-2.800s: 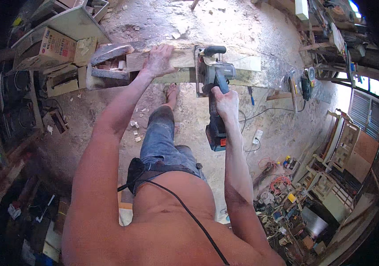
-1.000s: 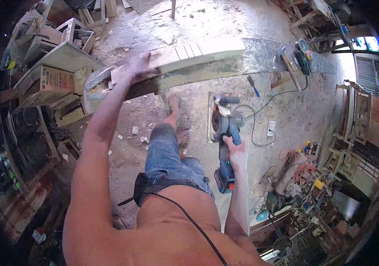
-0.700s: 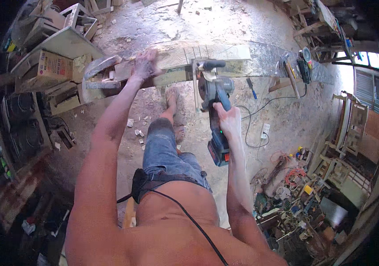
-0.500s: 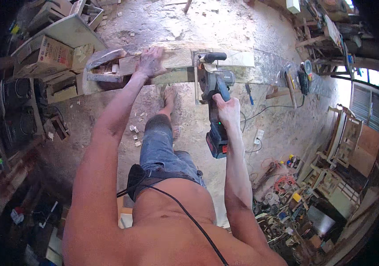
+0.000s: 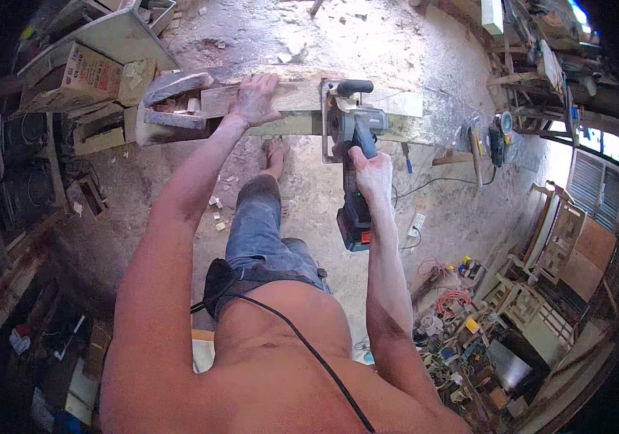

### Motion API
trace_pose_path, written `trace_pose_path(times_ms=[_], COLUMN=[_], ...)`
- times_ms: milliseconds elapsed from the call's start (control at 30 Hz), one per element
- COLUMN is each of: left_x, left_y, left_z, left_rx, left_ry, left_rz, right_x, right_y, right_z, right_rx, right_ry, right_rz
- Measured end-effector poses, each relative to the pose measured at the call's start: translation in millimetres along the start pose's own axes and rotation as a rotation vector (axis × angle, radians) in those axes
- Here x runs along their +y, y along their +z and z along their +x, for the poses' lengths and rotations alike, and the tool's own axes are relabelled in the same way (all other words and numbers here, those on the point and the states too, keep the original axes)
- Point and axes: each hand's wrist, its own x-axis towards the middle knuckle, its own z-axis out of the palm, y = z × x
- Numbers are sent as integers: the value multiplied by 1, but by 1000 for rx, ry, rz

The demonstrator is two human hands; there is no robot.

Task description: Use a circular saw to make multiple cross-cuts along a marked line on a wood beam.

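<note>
A pale wooden board [image 5: 295, 95] lies across a long, rough wooden bench beam [image 5: 147, 136] in front of me. My left hand [image 5: 255, 103] lies over the board left of the saw, fingers across its far edge and thumb apart, holding it. My right hand [image 5: 371, 173] is wrapped round the rear handle of a dark cordless circular saw [image 5: 360, 121]. The saw's flat metal base [image 5: 327, 148] spans the board. Its battery [image 5: 353, 233] hangs on my side, next to my right forearm. The blade is mostly hidden by the guard and base.
On the bench's right end lie a hammer [image 5: 476, 148] and a corded angle grinder [image 5: 499, 141]. A blue-handled tool [image 5: 407, 158] lies nearby. Wood scraps sit in the bench's left end. Cardboard boxes [image 5: 85, 79] stand left; a power strip [image 5: 416, 224] and tool clutter lie right.
The saw and my right hand have shifted slightly right and away from me in the picture. My left hand stays on the board, and the whole view has shifted a little.
</note>
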Motion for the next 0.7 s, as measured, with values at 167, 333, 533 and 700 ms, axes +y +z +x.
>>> trace_pose_path(times_ms=[167, 333, 533, 700], left_x=[3, 3, 2, 6], left_y=[0, 0, -1, -2], left_z=[-2, -3, -3, -3], left_rx=[21, 72, 116, 99], left_ry=[-4, 21, 30, 8], left_rz=[11, 17, -25, -18], right_x=[-8, -22, -41, -49], right_y=[-1, 1, -5, -4], right_z=[6, 30, 50, 67], right_rx=[-20, 29, -22, -18], right_ry=[21, 1, -23, -53], right_rz=[-20, -93, -64, -65])
